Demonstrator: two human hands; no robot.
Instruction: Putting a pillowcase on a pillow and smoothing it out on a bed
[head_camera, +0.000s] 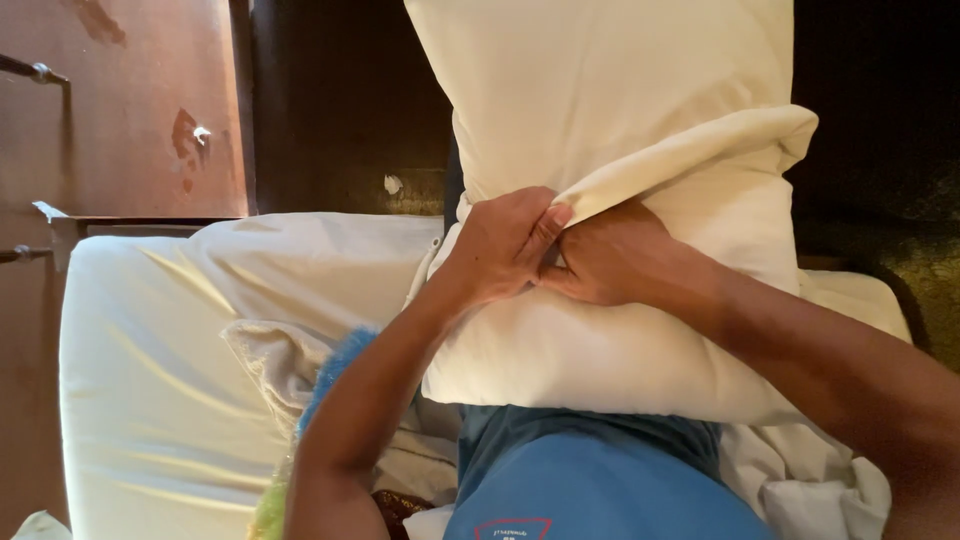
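i'm seeing my left hand (505, 248) closing its fingers on the folded edge of the cream pillowcase (700, 150), thumb pressing the hem down. my right hand (605, 255) is meeting it knuckle to knuckle, fingers curling under the same hem and pinching the cloth. both hands are sitting at the middle of the pillow (600, 340), which is pressing against my blue shirt (590, 480) on the near side and rising away from me toward the far side. its long axis is running near to far, and the case is covering the far part, its open edge slanting up to the right from my hands. neither hand is nearer; both are touching it. the white-sheeted bed (170, 340) is lying to the left.
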